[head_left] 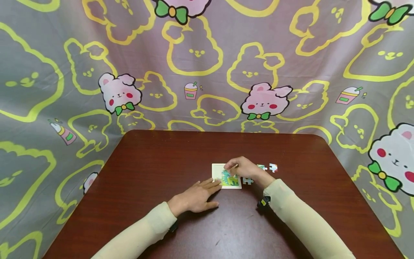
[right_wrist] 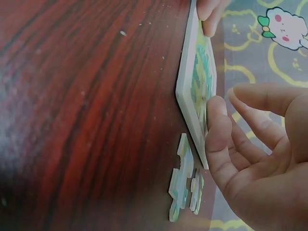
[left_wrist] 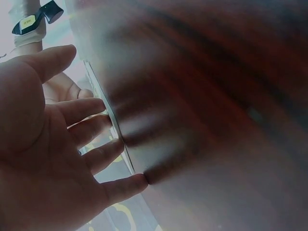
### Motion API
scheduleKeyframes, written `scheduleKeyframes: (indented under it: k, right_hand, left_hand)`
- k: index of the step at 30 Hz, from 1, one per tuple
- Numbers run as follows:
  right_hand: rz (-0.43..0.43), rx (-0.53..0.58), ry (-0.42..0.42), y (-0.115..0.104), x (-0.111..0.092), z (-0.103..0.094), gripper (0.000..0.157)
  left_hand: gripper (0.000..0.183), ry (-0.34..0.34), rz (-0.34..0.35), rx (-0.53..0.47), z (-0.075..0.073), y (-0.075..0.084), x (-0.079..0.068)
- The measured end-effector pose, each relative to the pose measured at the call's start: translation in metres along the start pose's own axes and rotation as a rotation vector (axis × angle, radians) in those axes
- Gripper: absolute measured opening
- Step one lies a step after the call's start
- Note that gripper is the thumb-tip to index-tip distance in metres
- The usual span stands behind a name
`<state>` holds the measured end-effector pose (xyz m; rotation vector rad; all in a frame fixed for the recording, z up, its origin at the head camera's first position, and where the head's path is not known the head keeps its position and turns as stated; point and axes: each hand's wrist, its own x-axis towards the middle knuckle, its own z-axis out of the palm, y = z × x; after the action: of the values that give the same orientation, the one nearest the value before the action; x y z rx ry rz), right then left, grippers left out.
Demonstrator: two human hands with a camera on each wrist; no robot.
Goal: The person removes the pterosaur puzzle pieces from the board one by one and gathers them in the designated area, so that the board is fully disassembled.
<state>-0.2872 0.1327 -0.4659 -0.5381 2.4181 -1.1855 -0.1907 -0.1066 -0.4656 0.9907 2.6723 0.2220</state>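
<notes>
A jigsaw puzzle board (head_left: 216, 167) with a pale frame lies mid-table, its picture partly filled in green, yellow and blue. My left hand (head_left: 198, 196) reaches in from the left, palm down, fingers spread and fingertips on the frame's left edge. Over the board's upper right side is my right hand (head_left: 246, 169), its fingers bent. In the right wrist view one fingertip (right_wrist: 217, 107) is right at the puzzle surface, apart from the other fingertips, and no piece shows between them. Beside the board's right edge lies a loose puzzle piece (head_left: 248, 181).
More puzzle pieces lie right of the board, one beside the right wrist (head_left: 261, 167) and one farther out (head_left: 273, 167). The brown table (head_left: 155, 158) ends at the back against a cartoon-printed curtain (head_left: 207, 108).
</notes>
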Motion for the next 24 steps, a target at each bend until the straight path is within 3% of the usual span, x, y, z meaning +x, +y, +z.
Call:
scheduleKeyframes:
  k: [12,24]
  right_hand:
    - [0.046,-0.008,0.010,-0.0019,0.0035,0.0049,0.027]
    - [0.033,0.012,-0.016,-0.0021,0.0028,0.0035,0.032]
  left_hand:
    - [0.066,0.002,-0.002,0.005,0.0009,-0.0005,0.0010]
    - [0.066,-0.002,-0.003,0.006,0.0001,0.0005,0.0014]
